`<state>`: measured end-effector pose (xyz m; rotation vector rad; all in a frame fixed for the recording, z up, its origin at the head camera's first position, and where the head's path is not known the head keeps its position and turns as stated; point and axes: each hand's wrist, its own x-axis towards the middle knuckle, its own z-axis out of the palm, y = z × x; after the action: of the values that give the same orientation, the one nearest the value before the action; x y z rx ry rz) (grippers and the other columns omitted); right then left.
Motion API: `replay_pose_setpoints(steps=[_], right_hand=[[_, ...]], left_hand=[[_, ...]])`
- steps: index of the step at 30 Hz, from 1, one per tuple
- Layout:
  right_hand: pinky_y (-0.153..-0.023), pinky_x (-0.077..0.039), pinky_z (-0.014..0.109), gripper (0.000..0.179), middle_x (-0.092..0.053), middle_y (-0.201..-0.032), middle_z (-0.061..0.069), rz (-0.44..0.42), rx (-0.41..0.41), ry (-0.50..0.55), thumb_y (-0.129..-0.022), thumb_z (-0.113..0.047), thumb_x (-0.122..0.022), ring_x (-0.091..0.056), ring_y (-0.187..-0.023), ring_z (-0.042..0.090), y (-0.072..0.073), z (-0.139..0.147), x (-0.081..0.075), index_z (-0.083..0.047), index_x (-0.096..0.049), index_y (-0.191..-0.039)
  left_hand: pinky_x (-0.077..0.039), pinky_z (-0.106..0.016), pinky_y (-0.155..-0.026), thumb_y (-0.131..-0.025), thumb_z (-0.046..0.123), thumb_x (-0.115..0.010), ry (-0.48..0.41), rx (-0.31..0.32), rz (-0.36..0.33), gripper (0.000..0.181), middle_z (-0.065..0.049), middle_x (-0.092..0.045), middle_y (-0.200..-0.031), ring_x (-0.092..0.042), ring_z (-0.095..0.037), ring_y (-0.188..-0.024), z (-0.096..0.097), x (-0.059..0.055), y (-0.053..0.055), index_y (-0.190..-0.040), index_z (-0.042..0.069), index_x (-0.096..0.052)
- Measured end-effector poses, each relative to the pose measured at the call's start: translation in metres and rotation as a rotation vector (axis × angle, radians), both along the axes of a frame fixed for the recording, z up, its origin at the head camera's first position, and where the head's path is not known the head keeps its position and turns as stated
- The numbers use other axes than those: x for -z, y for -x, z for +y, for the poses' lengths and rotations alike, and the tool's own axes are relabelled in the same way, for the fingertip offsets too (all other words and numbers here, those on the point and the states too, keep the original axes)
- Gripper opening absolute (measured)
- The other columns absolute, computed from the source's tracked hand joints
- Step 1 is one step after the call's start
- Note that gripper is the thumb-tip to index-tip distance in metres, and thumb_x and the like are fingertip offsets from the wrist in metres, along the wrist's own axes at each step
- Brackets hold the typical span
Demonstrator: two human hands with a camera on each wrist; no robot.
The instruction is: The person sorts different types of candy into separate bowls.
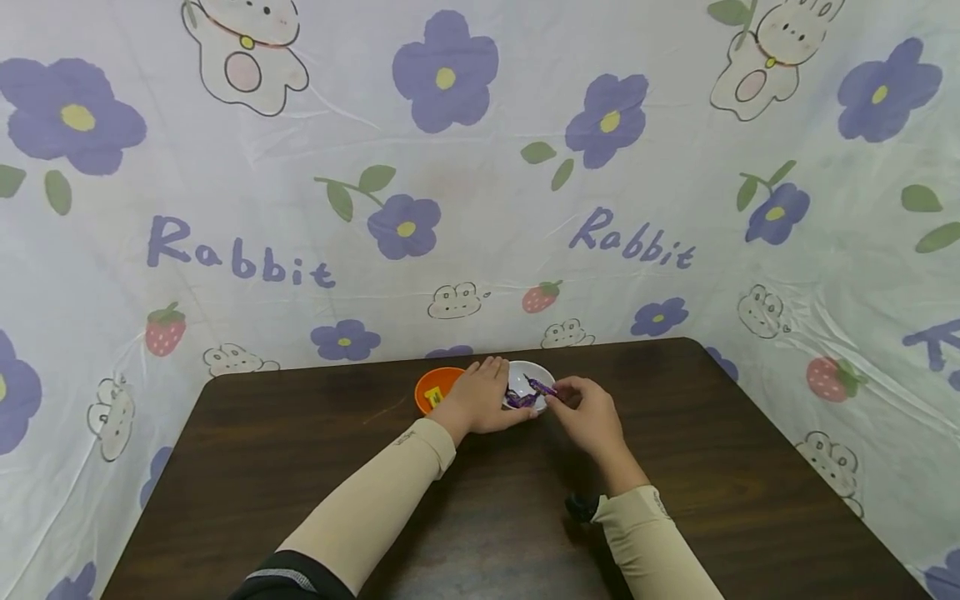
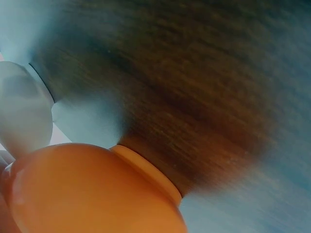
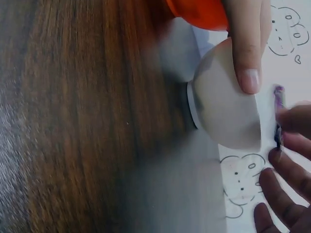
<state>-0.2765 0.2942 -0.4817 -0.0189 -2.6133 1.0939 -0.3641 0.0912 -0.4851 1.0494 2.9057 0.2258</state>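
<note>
In the head view my left hand (image 1: pixel 480 398) holds the left side of a white bowl (image 1: pixel 532 371), its thumb along the near wall. From the right wrist view, that thumb lies on the bowl's outside (image 3: pixel 218 111). Over the bowl's right rim, my right hand (image 1: pixel 592 417) pinches a small purple-wrapped candy (image 1: pixel 542 387) between thumb and fingers. Similar purple candies (image 1: pixel 519 400) lie inside the white bowl. Just left of it stands an orange bowl (image 1: pixel 442 379) containing a yellow piece (image 1: pixel 433 397); my left hand partly covers this bowl.
Both bowls stand near the far edge of a dark wooden table (image 1: pixel 315 450). Behind it hangs a white cloth (image 1: pixel 480 167) printed with flowers and rabbits. A black object (image 1: pixel 581 507) shows at my right wrist.
</note>
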Motion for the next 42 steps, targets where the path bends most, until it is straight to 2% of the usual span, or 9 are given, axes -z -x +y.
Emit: replay_pose_setpoints(steps=[4, 8, 14, 21, 29, 36, 42], right_hand=[[-0.089, -0.060, 0.049, 0.033, -0.070, -0.113, 0.019, -0.018, -0.036, -0.021, -0.096, -0.018, -0.078, -0.069, -0.098, 0.031, -0.003, -0.001, 0.003, -0.001, -0.074, -0.125], [-0.093, -0.059, 0.051, 0.030, -0.070, -0.114, 0.019, 0.009, -0.048, -0.022, -0.095, -0.015, -0.078, -0.069, -0.100, 0.033, -0.006, 0.001, 0.004, -0.001, -0.074, -0.121], [-0.090, -0.060, 0.050, 0.027, -0.071, -0.111, 0.017, 0.023, -0.076, -0.056, -0.095, -0.016, -0.078, -0.070, -0.097, 0.031, -0.015, 0.009, 0.004, -0.002, -0.075, -0.118], [-0.088, -0.062, 0.052, 0.025, -0.071, -0.109, 0.017, 0.037, -0.094, -0.052, -0.095, -0.015, -0.080, -0.074, -0.097, 0.032, -0.027, 0.016, -0.004, -0.003, -0.075, -0.116], [-0.091, -0.060, 0.057, 0.026, -0.071, -0.111, 0.016, 0.033, -0.109, -0.065, -0.096, -0.017, -0.078, -0.071, -0.101, 0.038, -0.039, 0.019, -0.011, -0.002, -0.075, -0.118], [-0.091, -0.058, 0.054, 0.027, -0.071, -0.116, 0.016, 0.043, -0.116, -0.116, -0.098, -0.020, -0.078, -0.068, -0.103, 0.036, -0.045, 0.025, -0.017, -0.005, -0.075, -0.120], [-0.092, -0.060, 0.056, 0.027, -0.071, -0.113, 0.014, 0.107, -0.107, -0.141, -0.098, -0.017, -0.077, -0.069, -0.102, 0.033, -0.054, 0.031, -0.020, -0.006, -0.074, -0.122]], left_hand=[[-0.022, -0.051, -0.134, -0.097, 0.079, -0.044, 0.000, 0.006, -0.006, 0.108, -0.019, -0.031, -0.174, -0.029, -0.035, -0.163, -0.002, 0.000, -0.002, -0.167, -0.001, -0.027], [-0.020, -0.049, -0.135, -0.095, 0.082, -0.043, 0.005, -0.012, -0.007, 0.110, -0.017, -0.030, -0.175, -0.027, -0.033, -0.164, 0.000, 0.003, 0.001, -0.168, 0.001, -0.026], [-0.020, -0.049, -0.135, -0.094, 0.084, -0.043, 0.023, -0.021, -0.016, 0.111, -0.016, -0.031, -0.175, -0.027, -0.032, -0.164, 0.004, 0.002, 0.001, -0.168, 0.002, -0.027], [-0.023, -0.048, -0.134, -0.095, 0.082, -0.044, 0.030, -0.012, -0.002, 0.109, -0.018, -0.035, -0.173, -0.032, -0.033, -0.162, 0.005, -0.010, -0.001, -0.166, 0.000, -0.030], [-0.020, -0.047, -0.136, -0.095, 0.084, -0.043, 0.051, -0.053, -0.021, 0.111, -0.017, -0.033, -0.173, -0.029, -0.033, -0.163, 0.002, -0.007, 0.002, -0.167, 0.000, -0.028], [-0.017, -0.049, -0.136, -0.093, 0.087, -0.040, 0.056, -0.126, 0.016, 0.114, -0.017, -0.029, -0.175, -0.027, -0.034, -0.164, 0.002, -0.002, 0.005, -0.168, 0.002, -0.024], [-0.017, -0.053, -0.135, -0.096, 0.086, -0.036, 0.041, -0.140, 0.077, 0.111, -0.019, -0.028, -0.175, -0.027, -0.039, -0.163, 0.003, 0.000, -0.002, -0.167, 0.001, -0.026]])
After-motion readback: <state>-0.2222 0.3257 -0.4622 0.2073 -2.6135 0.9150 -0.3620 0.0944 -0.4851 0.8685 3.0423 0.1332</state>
